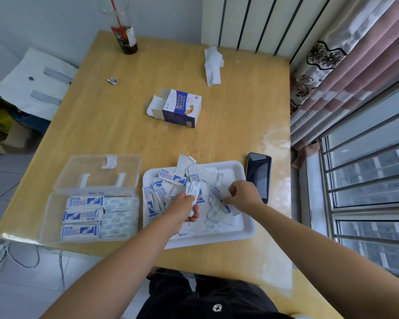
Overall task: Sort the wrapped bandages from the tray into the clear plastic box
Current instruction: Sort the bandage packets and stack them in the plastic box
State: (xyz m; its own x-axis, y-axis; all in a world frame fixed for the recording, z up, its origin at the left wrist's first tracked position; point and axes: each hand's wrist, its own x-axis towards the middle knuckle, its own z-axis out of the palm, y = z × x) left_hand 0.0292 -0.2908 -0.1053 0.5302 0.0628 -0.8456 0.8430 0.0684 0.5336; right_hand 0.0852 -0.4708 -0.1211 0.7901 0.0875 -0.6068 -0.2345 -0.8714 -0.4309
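A white tray [244, 229] near the table's front edge holds a loose heap of white and blue wrapped bandages [171, 178]. My left hand [182, 209] is over the middle of the tray and grips a small stack of wrapped bandages [194, 192] upright. My right hand [242, 195] is over the tray's right side and pinches one wrapped bandage [226, 207] lying in the heap. To the left of the tray stands the clear plastic box [53, 212] with its lid [99, 171] swung back. Inside it lie rows of stacked bandages [85, 216].
A black phone [258, 176] lies just right of the tray. An opened blue and white bandage carton [177, 108] lies mid-table. Farther back are crumpled white paper [213, 65], a small wrapper scrap [112, 81] and a dark drink bottle [126, 40]. A window with bars [366, 192] borders the right.
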